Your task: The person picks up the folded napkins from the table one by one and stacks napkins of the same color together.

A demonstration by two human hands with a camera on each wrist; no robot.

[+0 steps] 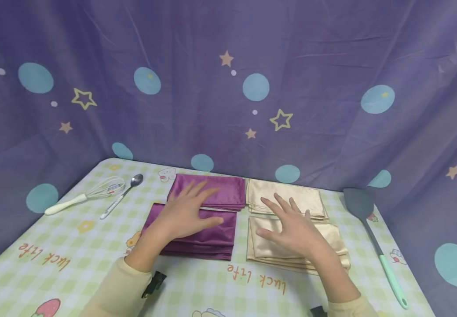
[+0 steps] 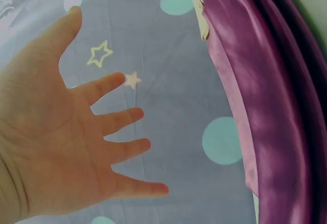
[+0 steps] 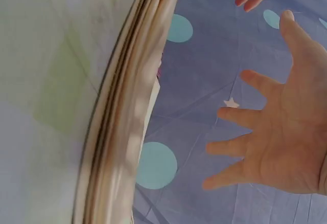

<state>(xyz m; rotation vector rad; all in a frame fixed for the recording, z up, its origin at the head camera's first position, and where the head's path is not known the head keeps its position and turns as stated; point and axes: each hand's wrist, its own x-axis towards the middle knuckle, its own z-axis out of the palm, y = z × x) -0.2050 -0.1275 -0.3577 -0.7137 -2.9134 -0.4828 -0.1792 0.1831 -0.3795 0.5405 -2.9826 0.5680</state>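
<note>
Head view: our left hand hovers flat, fingers spread, over the purple cloths; right hand likewise over the beige cloths; nothing gripped; likely squaring stacks; next needs light, even pressure.

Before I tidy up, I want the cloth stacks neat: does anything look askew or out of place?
Mostly neat. The near beige stack sits slightly skewed, its layers fanned at the right edge; the far beige stack and both purple stacks look squared. No spills or damage.

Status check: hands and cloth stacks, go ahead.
Left hand open above purple stacks. Right hand open above beige stacks. Nothing between.
</note>
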